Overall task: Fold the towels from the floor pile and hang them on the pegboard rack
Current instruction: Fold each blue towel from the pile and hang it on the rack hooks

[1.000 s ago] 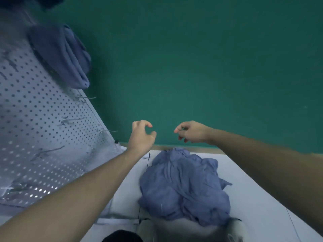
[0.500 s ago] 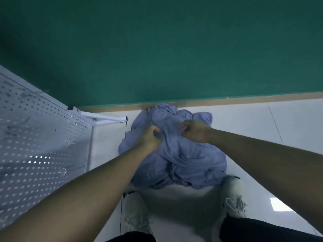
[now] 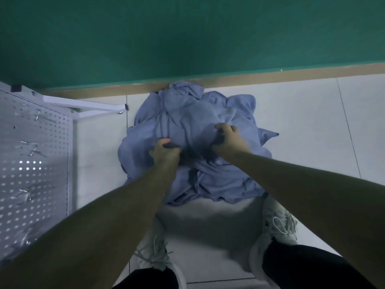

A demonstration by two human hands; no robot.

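A crumpled pile of blue-grey towels (image 3: pixel 193 113) lies on the white tiled floor against the green wall. My left hand (image 3: pixel 164 152) grips a fold of the top towel at the pile's left middle, fingers curled into the cloth. My right hand (image 3: pixel 228 138) grips the same top towel a little to the right, fingers hooked over a bunched edge. The cloth between the two hands is pulled up into a ridge. The white pegboard rack (image 3: pixel 31 163) stands at the left, with several metal hooks sticking out of it.
The rack's white base foot (image 3: pixel 83 105) reaches across the floor toward the pile. My two white shoes (image 3: pixel 277 224) stand just in front of the towels. A tan skirting strip (image 3: pixel 270 75) runs along the foot of the green wall.
The view has dropped from the rack to the floor. Both hands came down from the air onto the pile, took hold of the top towel and now bunch it upward.
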